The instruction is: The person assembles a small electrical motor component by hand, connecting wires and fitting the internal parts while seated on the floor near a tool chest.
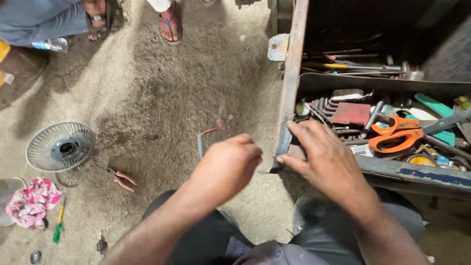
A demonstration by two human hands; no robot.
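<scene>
Seen from above, near to far: the left hand (226, 167) is curled into a loose fist, and whatever it may pinch is hidden. The right hand (327, 164), fingers spread, grips a dark strip (282, 147) against the near corner of a rusty metal toolbox (290, 83). Working it cleanly likely calls for steady tension and fingers kept off the sharp rim. Beyond lie orange scissors (397, 135) in the tray — and, on the dirt floor, pliers (120, 179) and a fan guard (60, 146).

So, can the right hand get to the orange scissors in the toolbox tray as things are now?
Probably yes: the right hand rests at the tray's near-left corner, and the orange scissors lie uncovered on top.
</scene>
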